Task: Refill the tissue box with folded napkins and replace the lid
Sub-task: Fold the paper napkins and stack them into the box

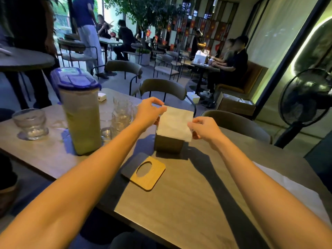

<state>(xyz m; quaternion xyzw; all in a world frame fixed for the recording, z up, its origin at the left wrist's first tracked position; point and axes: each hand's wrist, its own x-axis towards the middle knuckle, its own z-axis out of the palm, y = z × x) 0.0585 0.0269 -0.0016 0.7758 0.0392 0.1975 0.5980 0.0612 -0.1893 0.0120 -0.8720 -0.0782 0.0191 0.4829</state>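
A dark wooden tissue box (169, 145) stands lidless in the middle of the table. A white folded napkin (175, 123) lies spread across its top opening. My left hand (150, 110) pinches the napkin's far left corner. My right hand (203, 127) pinches its right edge. The wooden lid (143, 171), square with an oval hole, lies flat on the table in front of the box, nearer to me.
A tall plastic pitcher (80, 112) with a blue lid stands to the left, with several glasses (118, 117) beside it. White cloth or napkins (296, 191) lie at the table's right edge. Chairs (162, 88) ring the table's far side; a floor fan (305, 97) stands right.
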